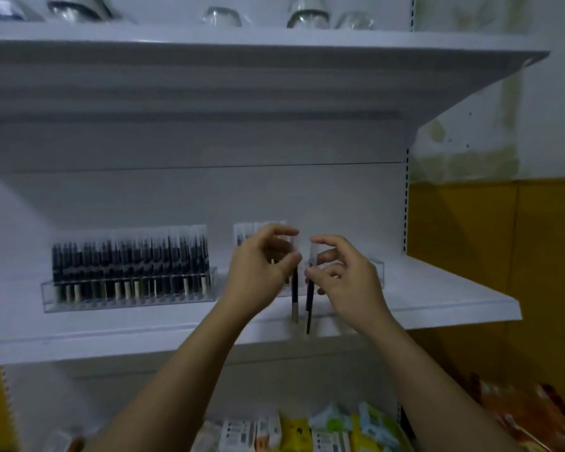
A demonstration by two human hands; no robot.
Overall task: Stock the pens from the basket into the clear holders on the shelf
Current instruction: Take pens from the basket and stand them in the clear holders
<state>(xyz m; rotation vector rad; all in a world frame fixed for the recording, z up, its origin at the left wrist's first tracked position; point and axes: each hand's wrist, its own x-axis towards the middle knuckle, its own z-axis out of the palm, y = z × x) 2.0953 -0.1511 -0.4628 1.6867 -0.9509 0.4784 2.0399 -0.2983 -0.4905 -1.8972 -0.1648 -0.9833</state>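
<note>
My left hand [261, 265] pinched 1 dark pen [295, 296] and my right hand [349, 282] pinched a second pen [309, 308]; both hung upright, side by side, in front of the shelf [437, 298], right of the full clear holder [128, 290] and before a partly hidden holder [377, 272].

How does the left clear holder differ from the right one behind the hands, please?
The left holder is packed with dark pens end to end; the right holder shows pens only at its left end. The left holder is in full view; the right holder is mostly hidden by the left hand and right hand. Both are clear.
</note>
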